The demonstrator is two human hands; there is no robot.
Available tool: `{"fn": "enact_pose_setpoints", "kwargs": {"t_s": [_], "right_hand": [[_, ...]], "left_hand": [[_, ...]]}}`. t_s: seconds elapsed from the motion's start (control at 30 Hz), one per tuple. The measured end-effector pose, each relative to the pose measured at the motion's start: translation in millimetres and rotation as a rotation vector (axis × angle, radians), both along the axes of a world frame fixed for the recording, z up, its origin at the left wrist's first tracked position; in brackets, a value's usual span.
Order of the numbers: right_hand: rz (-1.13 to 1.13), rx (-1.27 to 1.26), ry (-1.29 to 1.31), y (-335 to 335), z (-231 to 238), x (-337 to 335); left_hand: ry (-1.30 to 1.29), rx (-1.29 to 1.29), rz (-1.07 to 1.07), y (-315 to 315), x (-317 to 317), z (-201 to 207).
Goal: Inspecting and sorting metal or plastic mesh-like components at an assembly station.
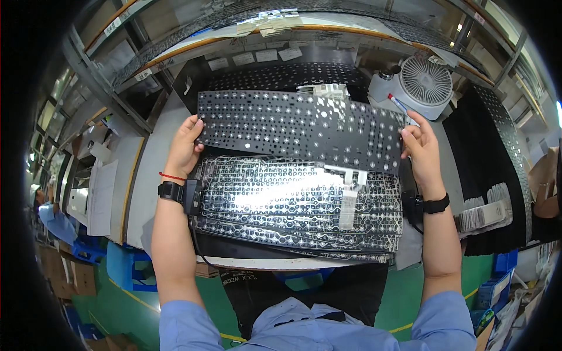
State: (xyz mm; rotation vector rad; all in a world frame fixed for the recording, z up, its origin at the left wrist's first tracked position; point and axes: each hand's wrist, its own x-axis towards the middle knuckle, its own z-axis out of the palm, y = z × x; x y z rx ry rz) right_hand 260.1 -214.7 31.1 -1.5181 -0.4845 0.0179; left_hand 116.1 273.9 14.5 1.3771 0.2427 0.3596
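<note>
Seemingly closed left hand (185,144), right hand (423,147); black plate (263,124) in both

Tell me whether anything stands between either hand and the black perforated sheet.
Nothing visible does. The left hand holds the black perforated sheet at its left edge, the right hand at its right. The stack of patterned sheets lies on its near side, not between it and either hand.

A long black perforated panel (257,121) is held up, slanting down rightward.
</note>
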Motion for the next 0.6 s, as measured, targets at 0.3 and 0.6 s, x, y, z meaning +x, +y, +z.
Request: {"fn": "enact_pose_setpoints", "kwargs": {"t_s": [0.3,0.6], "right_hand": [[0.055,-0.274,0.049,-2.7,-10.0,5.2],[0.292,-0.542,0.014,-1.4,-7.1,-3.1]], "left_hand": [[-0.194,-0.196,0.208,2.7,7.1,-2.6],[-0.045,-0.084,0.041,13.3,-0.9,-7.7]]}}
